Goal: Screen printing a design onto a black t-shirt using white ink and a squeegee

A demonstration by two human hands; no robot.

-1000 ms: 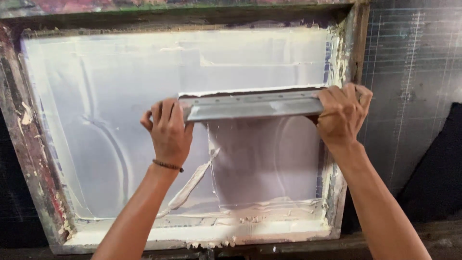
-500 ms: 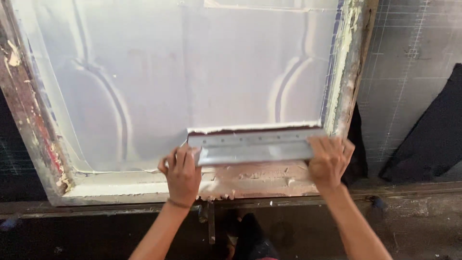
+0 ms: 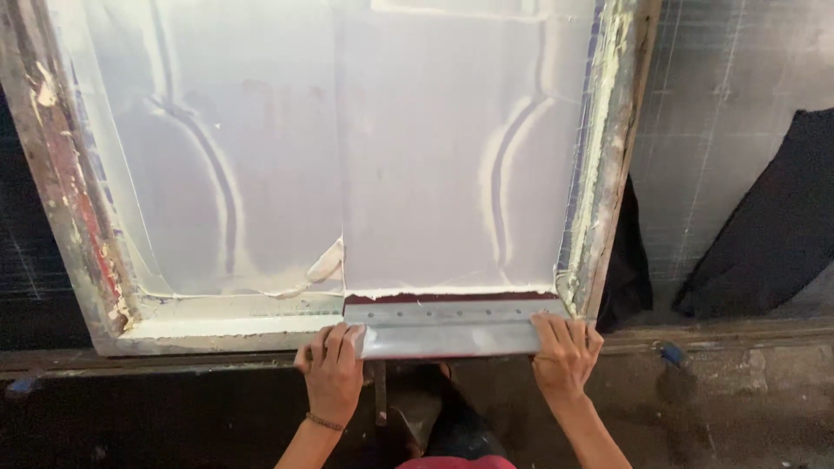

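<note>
Seen from above, a large printing screen point(image 3: 217, 174) in a worn wooden frame point(image 3: 69, 200) is spread with white ink. At the frame's near edge, toward its right corner, lies a long metal squeegee point(image 3: 452, 326). The left hand point(image 3: 332, 373) grips the squeegee's left end, fingers curled over it; the right hand point(image 3: 565, 352) grips the right end the same way. Dark cloth point(image 3: 764, 234) lies beyond the frame's right edge.
</note>
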